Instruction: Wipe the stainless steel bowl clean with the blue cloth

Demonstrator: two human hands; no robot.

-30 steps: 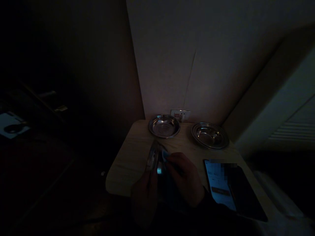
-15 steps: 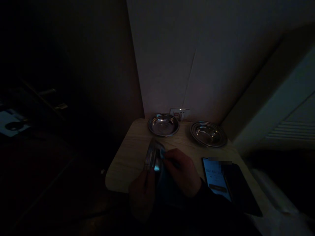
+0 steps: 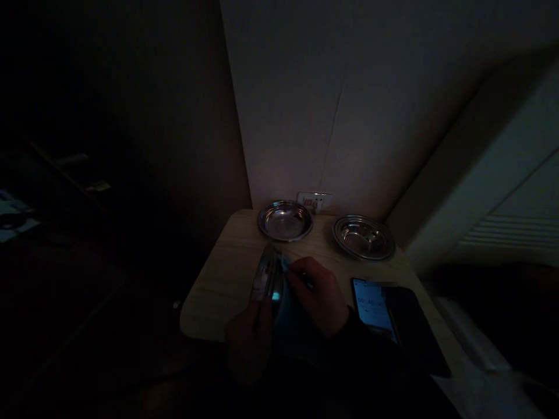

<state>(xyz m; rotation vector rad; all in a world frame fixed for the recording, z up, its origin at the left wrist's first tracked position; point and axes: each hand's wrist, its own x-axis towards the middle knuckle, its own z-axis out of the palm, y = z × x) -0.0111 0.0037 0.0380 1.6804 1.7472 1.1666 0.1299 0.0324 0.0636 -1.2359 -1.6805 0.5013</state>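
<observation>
In dim light, my left hand (image 3: pixel 250 340) grips the near edge of a shiny metal dish (image 3: pixel 263 279), which is tipped up on its side above the table. My right hand (image 3: pixel 321 297) is closed on a blue cloth (image 3: pixel 286 311) and presses it to the dish's right face, near the upper rim. The cloth hangs down between my hands into the dark. Behind them on the table lie a shallow metal plate (image 3: pixel 286 221) at the left and a stack of similar metal plates (image 3: pixel 363 237) at the right.
The small wooden table (image 3: pixel 213 291) has rounded corners and stands against a wall. A wall socket (image 3: pixel 314 201) sits just behind its back edge. A lit phone (image 3: pixel 373 308) in a dark folding case (image 3: pixel 417 331) lies at the right.
The right hand and cloth have shifted slightly up along the dish's rim. The whole view has moved a little, so the table appears farther left.
</observation>
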